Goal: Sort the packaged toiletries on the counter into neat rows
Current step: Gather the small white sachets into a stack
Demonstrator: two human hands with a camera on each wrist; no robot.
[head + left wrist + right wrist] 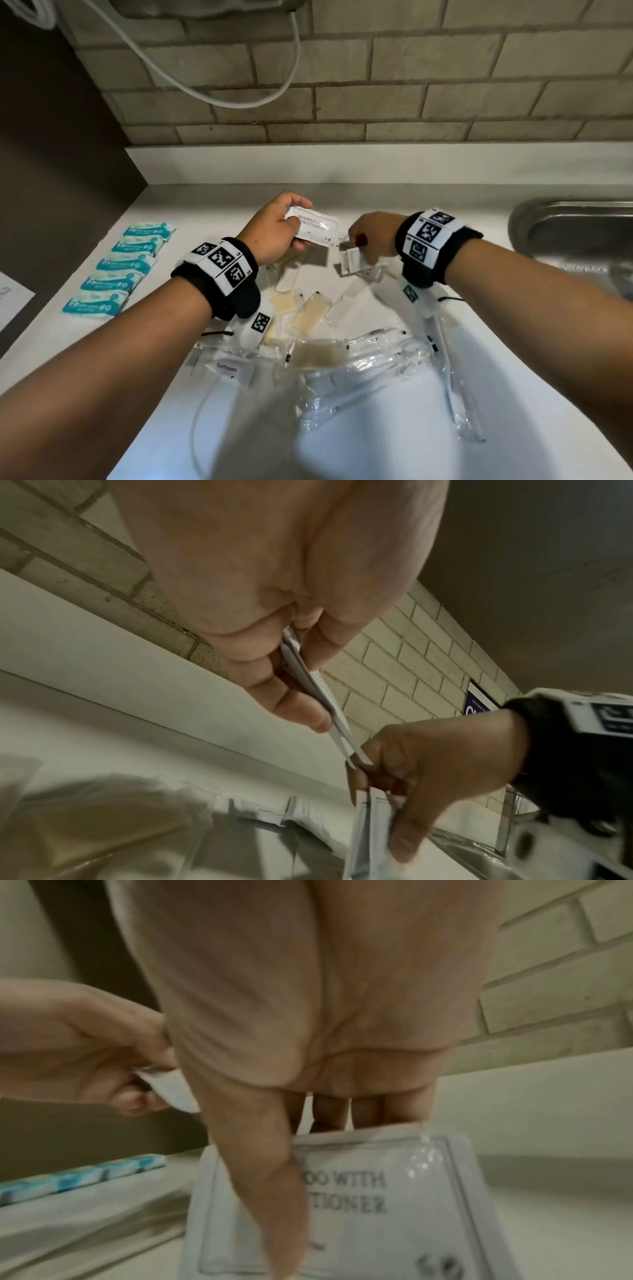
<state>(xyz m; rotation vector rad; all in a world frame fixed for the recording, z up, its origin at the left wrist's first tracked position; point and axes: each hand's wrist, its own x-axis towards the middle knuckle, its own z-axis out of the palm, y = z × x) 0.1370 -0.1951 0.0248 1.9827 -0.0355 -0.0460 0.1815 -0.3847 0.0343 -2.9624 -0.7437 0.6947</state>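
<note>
Holding "SHAMPOO WITH CONDITIONER" sachet (313,228)

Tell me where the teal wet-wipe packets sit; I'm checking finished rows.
In the head view, the teal wet-wipe packets lie in one row at the white counter's left edge, left of the left hand.

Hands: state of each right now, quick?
Left hand: grips a shampoo with conditioner sachet above the counter.
Right hand: holds another shampoo sachet, thumb across its front, fingers behind.
</note>
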